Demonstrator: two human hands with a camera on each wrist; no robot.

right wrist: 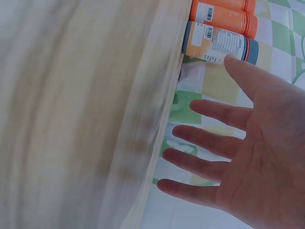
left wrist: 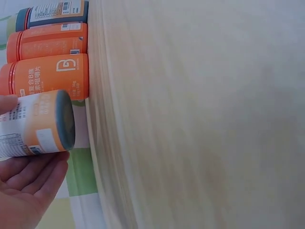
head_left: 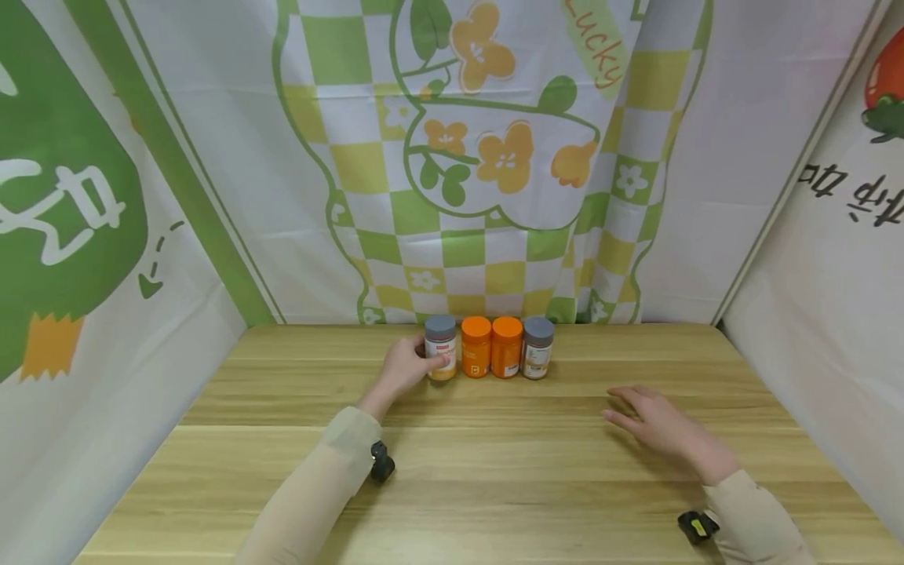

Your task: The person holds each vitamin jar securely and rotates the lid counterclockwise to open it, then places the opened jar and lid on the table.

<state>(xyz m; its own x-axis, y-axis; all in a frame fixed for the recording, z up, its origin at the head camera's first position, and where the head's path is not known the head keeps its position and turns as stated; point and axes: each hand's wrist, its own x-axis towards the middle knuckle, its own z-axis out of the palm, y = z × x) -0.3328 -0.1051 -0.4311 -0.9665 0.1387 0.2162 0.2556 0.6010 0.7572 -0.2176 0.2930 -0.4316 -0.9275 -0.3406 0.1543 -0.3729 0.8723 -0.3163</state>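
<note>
My left hand (head_left: 407, 366) grips a supplement bottle (head_left: 441, 362) with a grey lid and a white and orange label, its thumb across the front and the fingers behind. In the left wrist view the grey base of this bottle (left wrist: 35, 124) sits off the table surface and a little nearer than its neighbours. Beside it stand two orange bottles (head_left: 476, 353) and a second grey-lidded bottle (head_left: 537, 353), side by side. My right hand (head_left: 653, 420) hovers over the right part of the table, holding nothing; the right wrist view shows its fingers (right wrist: 209, 138) spread.
The bottles line up along the back edge of the wooden table (head_left: 494, 471), close to a green and yellow checked curtain (head_left: 466, 259). Printed white cloths (head_left: 840, 314) hang along both sides. A small black device (head_left: 382, 462) is worn at each wrist.
</note>
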